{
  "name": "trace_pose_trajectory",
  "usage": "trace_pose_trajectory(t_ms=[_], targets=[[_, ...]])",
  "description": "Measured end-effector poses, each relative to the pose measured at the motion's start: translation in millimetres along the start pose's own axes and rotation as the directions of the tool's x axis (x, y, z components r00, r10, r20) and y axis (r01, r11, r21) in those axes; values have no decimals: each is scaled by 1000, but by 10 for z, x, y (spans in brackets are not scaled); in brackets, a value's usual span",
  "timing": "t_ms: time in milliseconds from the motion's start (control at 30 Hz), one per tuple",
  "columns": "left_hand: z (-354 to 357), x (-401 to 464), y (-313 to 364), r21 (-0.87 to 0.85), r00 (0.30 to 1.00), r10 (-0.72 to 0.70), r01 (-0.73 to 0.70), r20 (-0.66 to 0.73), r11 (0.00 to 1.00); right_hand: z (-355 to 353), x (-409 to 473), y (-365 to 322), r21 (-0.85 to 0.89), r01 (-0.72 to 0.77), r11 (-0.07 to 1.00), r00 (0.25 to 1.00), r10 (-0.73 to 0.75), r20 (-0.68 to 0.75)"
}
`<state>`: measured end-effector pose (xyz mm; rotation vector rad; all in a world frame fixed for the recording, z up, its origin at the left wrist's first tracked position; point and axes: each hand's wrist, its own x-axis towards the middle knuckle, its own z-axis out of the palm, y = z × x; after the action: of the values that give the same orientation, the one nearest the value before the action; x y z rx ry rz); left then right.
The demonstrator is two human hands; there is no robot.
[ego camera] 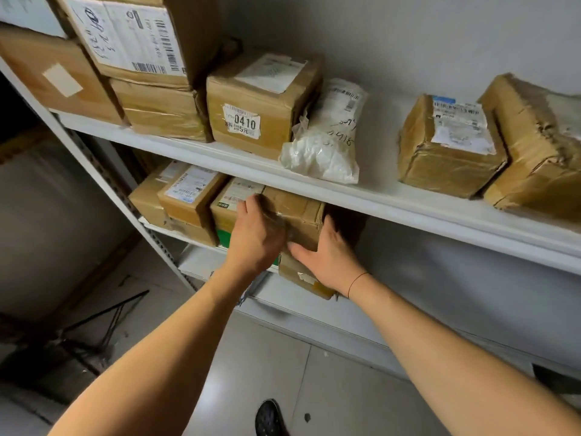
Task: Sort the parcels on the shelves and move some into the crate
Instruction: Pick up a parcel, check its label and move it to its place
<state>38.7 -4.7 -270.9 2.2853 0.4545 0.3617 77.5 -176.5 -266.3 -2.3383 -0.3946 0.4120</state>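
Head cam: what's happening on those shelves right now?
A person has both hands on a taped cardboard box on the lower shelf. The left hand grips its front and top, and the right hand holds its right side and bottom edge. The upper shelf carries more cartons, including a box labelled 0410 and a white plastic mailer bag. No crate is in view.

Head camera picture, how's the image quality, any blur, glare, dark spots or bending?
Head view: wide-angle bending bows the upper shelf edge; tape on the brown box that the left hand and right hand hold gives soft glare; the corner at far left is dark; box labels are slightly smeared, though the "0410" sticker reads clearly.
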Motion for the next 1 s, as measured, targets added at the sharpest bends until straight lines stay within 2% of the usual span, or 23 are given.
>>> trace_pose_trajectory(t_ms=[67,167,333,367,467,567,633,700,767,800,833,867,933,967,1000], targets=[[52,-169,26,-77,999,41,-43,-26,996,11,-148,152,192,-2,981,1000,5,-13],[112,-497,58,-91,990,138,-139,-21,986,-13,-401,404,500,-39,865,997,70,-43],[222,-992,330,-148,982,189,-191,-24,970,-230,-781,678,631,-45,774,976,170,-139],[251,-1062,407,-170,981,193,-194,-22,966,-303,-828,747,704,-41,709,967,205,-150],[328,-1234,655,-268,982,187,-173,29,948,-553,-984,987,921,-44,387,943,319,-90],[468,-1369,820,-280,981,177,-147,84,949,-764,-1152,1333,963,-53,264,922,382,-54],[627,-1441,889,-274,983,107,-64,146,960,-835,-1282,1545,979,-75,187,917,399,-6],[768,-1499,988,-314,965,-82,162,251,935,-902,-1432,1752,990,-88,107,905,424,34],[861,-1561,1089,-435,859,-215,433,465,790,-987,-1592,1927,995,-91,33,898,435,68],[905,-1591,1115,-472,790,-203,527,578,707,-1026,-1673,2019,995,-98,23,897,436,78],[945,-1623,1129,-481,739,-162,572,654,664,-1067,-1757,2090,991,-120,57,896,436,83],[993,-1666,1158,-490,718,-115,574,687,656,-1107,-1832,2155,976,-161,146,893,442,81],[1116,-1743,1214,-492,726,-81,539,683,684,-1189,-1916,2305,857,-268,439,891,452,48],[1179,-1783,1264,-488,740,-95,529,666,694,-1238,-1929,2371,795,-300,527,897,439,48],[1247,-1818,1301,-479,750,-110,520,653,707,-1297,-1949,2407,776,-310,549,910,409,74]])
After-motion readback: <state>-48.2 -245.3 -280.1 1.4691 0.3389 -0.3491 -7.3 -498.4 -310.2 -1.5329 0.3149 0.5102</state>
